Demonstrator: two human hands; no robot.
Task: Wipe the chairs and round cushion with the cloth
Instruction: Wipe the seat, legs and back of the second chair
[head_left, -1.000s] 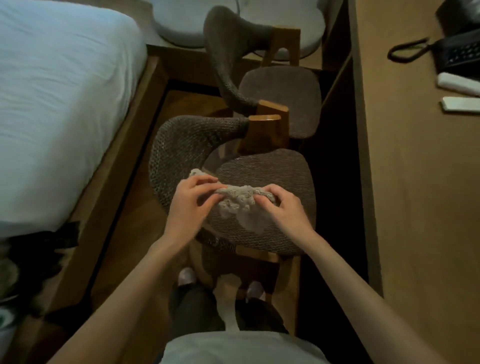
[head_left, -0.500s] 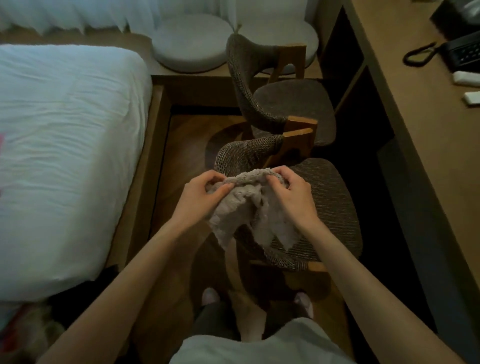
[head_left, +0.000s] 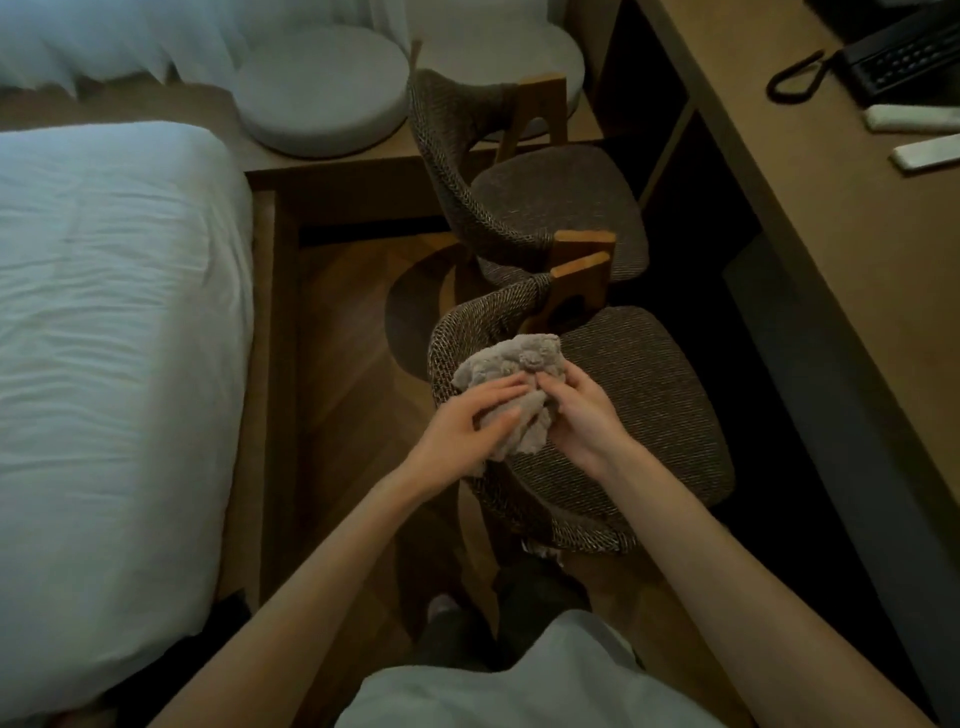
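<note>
**Cloth bunched in both hands over the near chair**

The grey cloth (head_left: 511, 366) is crumpled into a wad above the near chair (head_left: 654, 410), over the place where its curved woven backrest meets the seat; it may be resting on the backrest, but the dim view leaves that unclear. The left hand (head_left: 460, 423) holds the wad between nearly straight, close-set fingers and the thumb below. The right hand (head_left: 584, 413) pinches it with curled fingertips. The far chair (head_left: 556, 208) stands just behind, and the round cushion (head_left: 322, 88) lies on the ledge beyond. A bed (head_left: 104, 322) is to the left, and a desk (head_left: 852, 249) with a telephone (head_left: 904, 60) to the right.
</note>
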